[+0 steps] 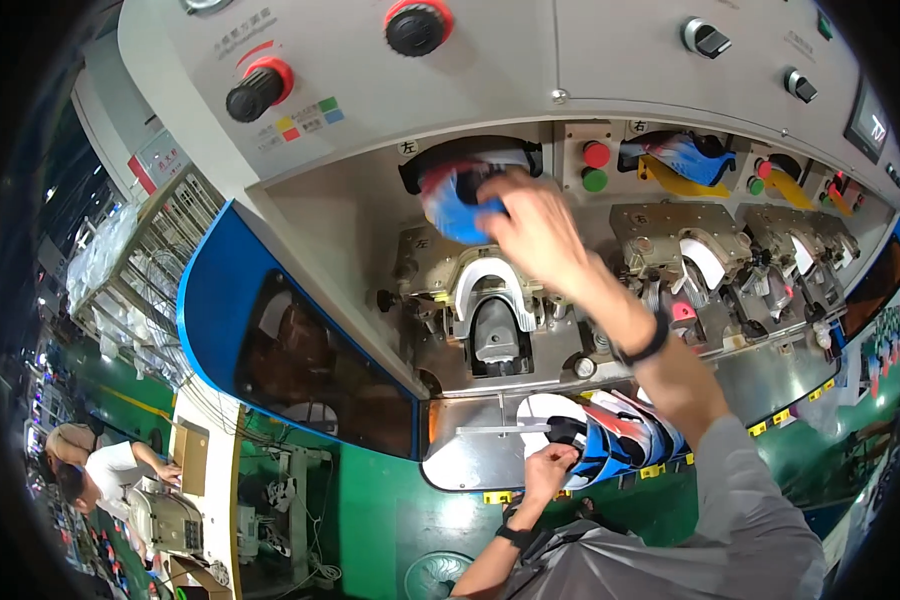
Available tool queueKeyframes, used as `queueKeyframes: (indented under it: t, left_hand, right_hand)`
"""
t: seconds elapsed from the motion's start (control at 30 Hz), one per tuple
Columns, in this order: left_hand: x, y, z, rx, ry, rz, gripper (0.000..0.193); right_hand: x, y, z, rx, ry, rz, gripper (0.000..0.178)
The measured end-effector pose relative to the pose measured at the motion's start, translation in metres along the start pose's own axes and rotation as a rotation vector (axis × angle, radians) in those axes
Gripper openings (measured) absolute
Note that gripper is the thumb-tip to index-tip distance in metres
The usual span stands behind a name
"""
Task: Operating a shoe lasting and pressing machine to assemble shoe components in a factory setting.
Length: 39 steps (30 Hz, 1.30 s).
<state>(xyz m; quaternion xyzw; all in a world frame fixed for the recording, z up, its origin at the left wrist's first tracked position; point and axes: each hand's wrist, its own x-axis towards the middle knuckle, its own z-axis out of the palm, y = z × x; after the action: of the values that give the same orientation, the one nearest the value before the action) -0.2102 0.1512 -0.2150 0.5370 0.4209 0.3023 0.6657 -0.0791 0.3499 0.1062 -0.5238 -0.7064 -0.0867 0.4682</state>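
Observation:
My right hand [538,228] is raised to the upper left bay of the machine. Its fingers close round a blue and red shoe upper [457,222], blurred by motion, just below and against a black curved form [515,152]; whether the two touch I cannot tell. Below hangs nothing from the hand over the metal heel mould [495,335] with its white U-shaped pad [487,277]. My left hand [547,473] is low at the metal shelf, fingers pinched on the near end of a blue, white and black shoe upper [595,455]. More colourful uppers [642,425] lie beside it.
Red and green buttons [595,165] separate the bays. To the right, another upper [690,158] sits above a yellow piece, over a second mould [685,250]. A blue-edged guard [205,310] stands at left. Beyond it, a person [120,470] works at a bench near a wire rack [150,260].

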Motion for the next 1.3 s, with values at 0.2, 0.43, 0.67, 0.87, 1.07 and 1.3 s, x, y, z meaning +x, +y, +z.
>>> queueKeyframes:
  t: [0.2,0.43,0.67,0.87,1.07,1.3]
  left_hand:
    - [-0.059,0.104,-0.069,-0.183,0.267,0.207,0.031]
    - [-0.018,0.154,-0.087,-0.794,0.182,-0.043,0.035]
    - [0.028,0.138,-0.130,-0.845,0.155,-0.077,0.025]
    - [0.057,0.147,-0.147,-0.805,0.120,-0.141,0.023]
    - [0.085,0.134,-0.159,-0.645,0.252,-0.133,0.020]
    - [0.100,0.135,-0.163,-0.535,0.320,-0.113,0.021]
  right_hand:
    - [-0.189,-0.083,-0.071,0.098,-0.133,-0.012,0.023]
    - [-0.250,-0.084,-0.045,0.150,-0.165,0.108,0.027]
    - [-0.245,-0.077,-0.022,0.698,-0.041,0.493,0.028]
    - [-0.236,-0.031,0.006,1.249,0.027,1.670,0.043]
    - [-0.232,0.005,0.053,1.282,0.067,1.584,0.033]
    - [-0.228,0.009,0.071,1.141,0.089,1.468,0.035]
